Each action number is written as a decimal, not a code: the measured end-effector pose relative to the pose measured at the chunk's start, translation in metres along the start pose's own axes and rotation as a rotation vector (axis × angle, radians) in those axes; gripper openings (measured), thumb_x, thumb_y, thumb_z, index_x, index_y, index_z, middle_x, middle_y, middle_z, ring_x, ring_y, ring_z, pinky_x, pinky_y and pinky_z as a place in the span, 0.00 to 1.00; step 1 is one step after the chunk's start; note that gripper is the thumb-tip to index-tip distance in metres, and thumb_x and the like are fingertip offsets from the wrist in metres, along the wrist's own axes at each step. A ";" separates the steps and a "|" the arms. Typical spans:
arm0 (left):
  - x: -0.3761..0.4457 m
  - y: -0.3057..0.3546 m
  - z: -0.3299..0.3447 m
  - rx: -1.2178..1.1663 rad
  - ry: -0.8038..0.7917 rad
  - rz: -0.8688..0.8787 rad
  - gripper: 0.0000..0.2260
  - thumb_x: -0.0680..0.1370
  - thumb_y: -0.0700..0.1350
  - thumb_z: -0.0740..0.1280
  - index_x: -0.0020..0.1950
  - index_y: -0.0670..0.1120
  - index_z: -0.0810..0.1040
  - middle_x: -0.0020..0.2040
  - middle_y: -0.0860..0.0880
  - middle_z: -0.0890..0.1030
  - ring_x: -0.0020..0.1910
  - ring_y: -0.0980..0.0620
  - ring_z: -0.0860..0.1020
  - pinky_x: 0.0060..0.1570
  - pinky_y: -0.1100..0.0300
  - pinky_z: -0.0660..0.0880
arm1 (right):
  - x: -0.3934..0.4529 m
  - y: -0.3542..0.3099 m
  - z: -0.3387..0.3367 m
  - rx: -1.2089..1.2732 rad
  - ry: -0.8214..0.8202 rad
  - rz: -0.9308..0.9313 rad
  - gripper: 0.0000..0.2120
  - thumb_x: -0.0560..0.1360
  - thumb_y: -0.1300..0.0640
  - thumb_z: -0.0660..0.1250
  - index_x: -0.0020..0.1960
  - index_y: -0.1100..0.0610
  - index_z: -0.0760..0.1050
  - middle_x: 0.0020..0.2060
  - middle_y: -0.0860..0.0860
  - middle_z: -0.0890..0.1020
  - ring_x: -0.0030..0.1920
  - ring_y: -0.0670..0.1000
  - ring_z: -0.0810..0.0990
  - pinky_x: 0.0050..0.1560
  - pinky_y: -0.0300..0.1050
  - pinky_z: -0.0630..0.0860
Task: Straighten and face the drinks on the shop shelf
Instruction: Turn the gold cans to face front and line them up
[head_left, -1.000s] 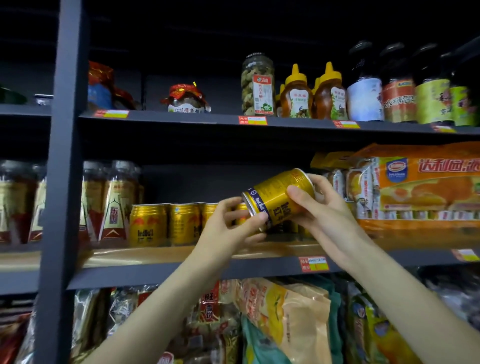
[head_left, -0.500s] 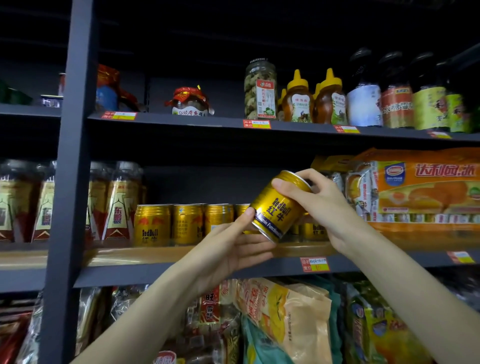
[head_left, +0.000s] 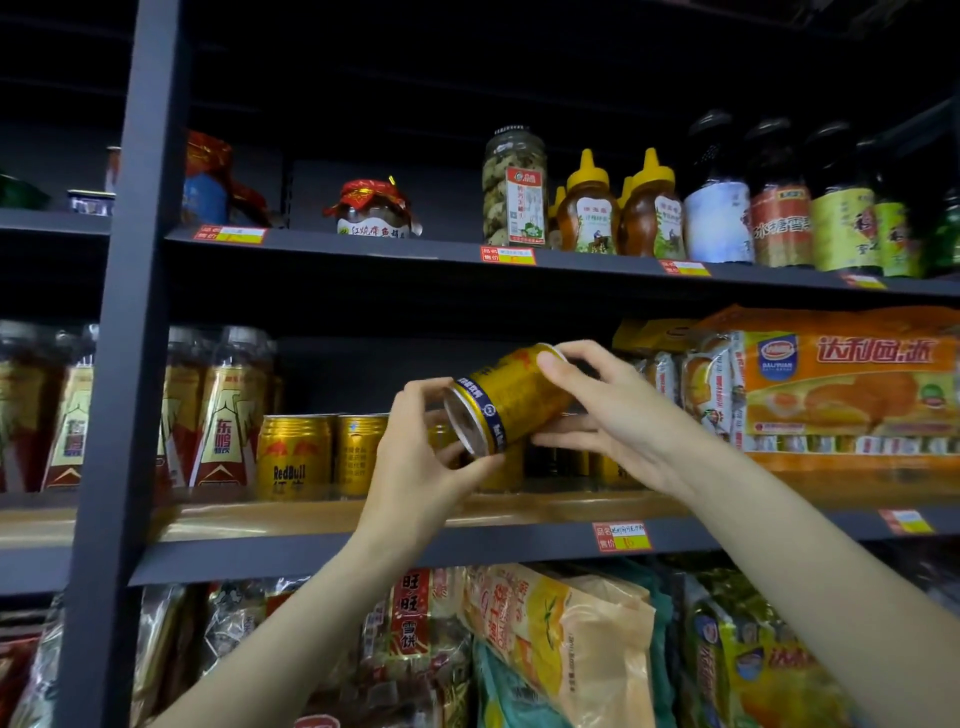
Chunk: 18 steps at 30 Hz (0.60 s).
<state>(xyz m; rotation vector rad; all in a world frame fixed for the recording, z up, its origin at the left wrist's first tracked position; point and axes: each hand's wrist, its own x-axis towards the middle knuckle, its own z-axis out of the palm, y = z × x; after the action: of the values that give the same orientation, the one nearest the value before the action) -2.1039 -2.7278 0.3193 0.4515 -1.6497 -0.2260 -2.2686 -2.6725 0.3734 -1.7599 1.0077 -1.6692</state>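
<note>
2 hands, left hand and right hand, pinch a tilted gold can mid-frame above the drinks shelf. Fingertip-only hold risks it slipping onto standing cans.

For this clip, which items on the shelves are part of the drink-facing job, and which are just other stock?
Part of the job:
gold can, tilted, held by left hand and right hand
gold cans in the row
middle shelf

Other stock:
honey bottles
dark sauce bottles
orange cake pack
snack bags below
</note>
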 end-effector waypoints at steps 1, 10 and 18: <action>0.001 -0.001 0.000 0.054 -0.001 0.066 0.30 0.66 0.37 0.76 0.61 0.52 0.65 0.59 0.51 0.71 0.59 0.58 0.73 0.50 0.71 0.75 | 0.001 0.004 0.002 0.039 -0.002 0.030 0.17 0.75 0.51 0.66 0.62 0.52 0.70 0.55 0.53 0.75 0.55 0.57 0.79 0.48 0.50 0.82; 0.003 0.003 -0.004 -0.378 -0.151 -0.188 0.24 0.65 0.49 0.73 0.59 0.54 0.70 0.56 0.48 0.76 0.50 0.51 0.82 0.46 0.53 0.81 | 0.004 0.026 0.004 0.231 0.066 -0.079 0.15 0.74 0.57 0.68 0.60 0.51 0.72 0.55 0.54 0.78 0.54 0.52 0.80 0.45 0.44 0.81; 0.009 -0.002 -0.009 0.086 -0.205 0.150 0.32 0.69 0.45 0.74 0.68 0.56 0.64 0.64 0.60 0.70 0.62 0.62 0.70 0.57 0.66 0.73 | 0.008 0.032 0.002 0.665 -0.010 0.257 0.17 0.72 0.57 0.69 0.59 0.55 0.72 0.59 0.62 0.76 0.57 0.61 0.78 0.48 0.54 0.79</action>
<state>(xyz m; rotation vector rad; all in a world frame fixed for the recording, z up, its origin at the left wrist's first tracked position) -2.0958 -2.7330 0.3280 0.3764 -1.8910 -0.0924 -2.2724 -2.6981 0.3527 -1.1480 0.5438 -1.5798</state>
